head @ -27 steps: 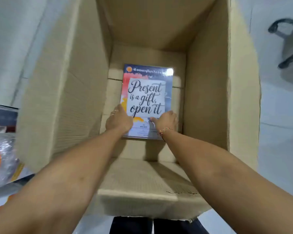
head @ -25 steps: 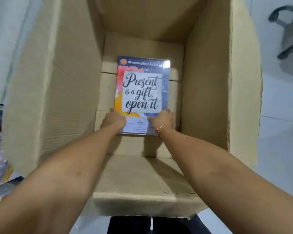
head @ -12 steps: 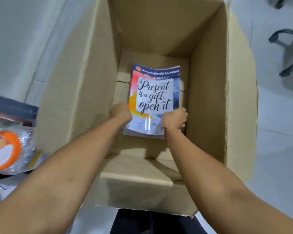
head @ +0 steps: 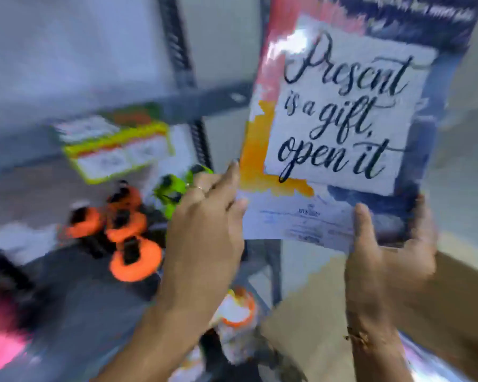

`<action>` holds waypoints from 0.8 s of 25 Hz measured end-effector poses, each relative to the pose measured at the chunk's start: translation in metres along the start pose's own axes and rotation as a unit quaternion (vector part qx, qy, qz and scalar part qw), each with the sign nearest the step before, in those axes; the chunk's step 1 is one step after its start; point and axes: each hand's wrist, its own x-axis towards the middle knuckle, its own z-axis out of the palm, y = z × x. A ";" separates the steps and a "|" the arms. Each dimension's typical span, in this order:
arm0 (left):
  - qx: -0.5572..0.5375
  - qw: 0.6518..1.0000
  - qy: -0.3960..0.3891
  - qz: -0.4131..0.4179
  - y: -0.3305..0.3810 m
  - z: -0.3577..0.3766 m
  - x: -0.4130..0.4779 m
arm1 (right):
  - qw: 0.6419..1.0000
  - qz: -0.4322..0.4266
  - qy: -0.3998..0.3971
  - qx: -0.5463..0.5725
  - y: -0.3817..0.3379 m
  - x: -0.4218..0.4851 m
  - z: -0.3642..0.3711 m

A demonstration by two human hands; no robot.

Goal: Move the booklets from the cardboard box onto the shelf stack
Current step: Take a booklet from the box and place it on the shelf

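Observation:
A glossy booklet (head: 342, 119) with the words "Present is a gift, open it" fills the upper right, held up in the air close to the camera. My right hand (head: 389, 252) grips its lower right corner, thumb on the cover. My left hand (head: 207, 219) pinches its lower left edge. A brown edge of the cardboard box (head: 315, 326) shows low down, under my right forearm. The dark metal shelf (head: 204, 106) stands to the left behind the booklet. The whole frame is blurred by motion.
On the shelf lie a yellow-green stack of booklets (head: 113, 144), several orange-and-black items (head: 127, 238), a bright green one (head: 174, 188) and something pink (head: 0, 337) at the far left. A plastic-wrapped orange-rimmed item (head: 235, 312) sits below the shelf frame.
Both hands have lifted the booklet out of the box and up toward the camera. The view has swung left from the box interior to the shelf.

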 end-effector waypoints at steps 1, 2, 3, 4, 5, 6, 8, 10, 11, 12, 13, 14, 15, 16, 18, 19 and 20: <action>0.019 0.999 0.027 -0.029 -0.009 -0.038 0.015 | 0.998 -0.033 -0.036 0.040 -0.035 -0.003 0.026; 0.030 0.997 0.029 -0.063 -0.017 -0.066 0.029 | 0.993 -0.072 -0.068 0.056 -0.063 -0.001 0.047; 0.033 0.994 0.029 -0.100 -0.030 -0.095 0.043 | 0.986 -0.108 -0.108 0.065 -0.093 -0.002 0.070; 0.034 0.990 0.030 -0.131 -0.045 -0.121 0.057 | 0.976 -0.133 -0.161 0.064 -0.122 -0.002 0.094; 0.036 0.985 0.032 -0.163 -0.057 -0.143 0.073 | 0.963 -0.152 -0.218 0.050 -0.146 0.001 0.118; 0.044 0.980 0.033 -0.193 -0.068 -0.156 0.090 | 0.947 -0.166 -0.272 0.031 -0.163 0.006 0.144; 0.091 0.962 0.017 -0.255 -0.089 -0.174 0.118 | 0.911 -0.166 -0.377 -0.012 -0.190 0.012 0.197; 0.146 0.940 -0.034 -0.306 -0.097 -0.174 0.137 | 0.876 -0.170 -0.441 -0.097 -0.199 0.014 0.237; 0.190 0.926 -0.070 -0.318 -0.097 -0.170 0.142 | 0.852 -0.172 -0.472 -0.144 -0.199 0.015 0.249; 0.235 0.908 -0.101 -0.332 -0.100 -0.166 0.145 | 0.823 -0.172 -0.503 -0.198 -0.195 0.013 0.257; 0.287 0.886 -0.128 -0.341 -0.102 -0.161 0.148 | 0.802 -0.169 -0.518 -0.247 -0.191 0.012 0.260; 0.333 0.871 -0.130 -0.337 -0.101 -0.157 0.147 | 0.794 -0.167 -0.512 -0.280 -0.187 0.011 0.257; 0.370 0.866 -0.102 -0.321 -0.096 -0.153 0.146 | 0.803 -0.174 -0.491 -0.290 -0.185 0.013 0.249; 0.405 0.869 -0.059 -0.278 -0.089 -0.142 0.144 | 0.824 -0.189 -0.457 -0.275 -0.180 0.018 0.237; 0.422 0.899 0.057 -0.103 -0.063 -0.105 0.133 | 0.896 -0.241 -0.335 -0.165 -0.156 0.027 0.193; 0.395 0.913 0.098 0.012 -0.046 -0.068 0.119 | 0.929 -0.250 -0.255 -0.094 -0.131 0.034 0.163; 0.349 0.926 0.103 0.100 -0.029 -0.030 0.101 | 0.952 -0.248 -0.179 -0.026 -0.106 0.038 0.132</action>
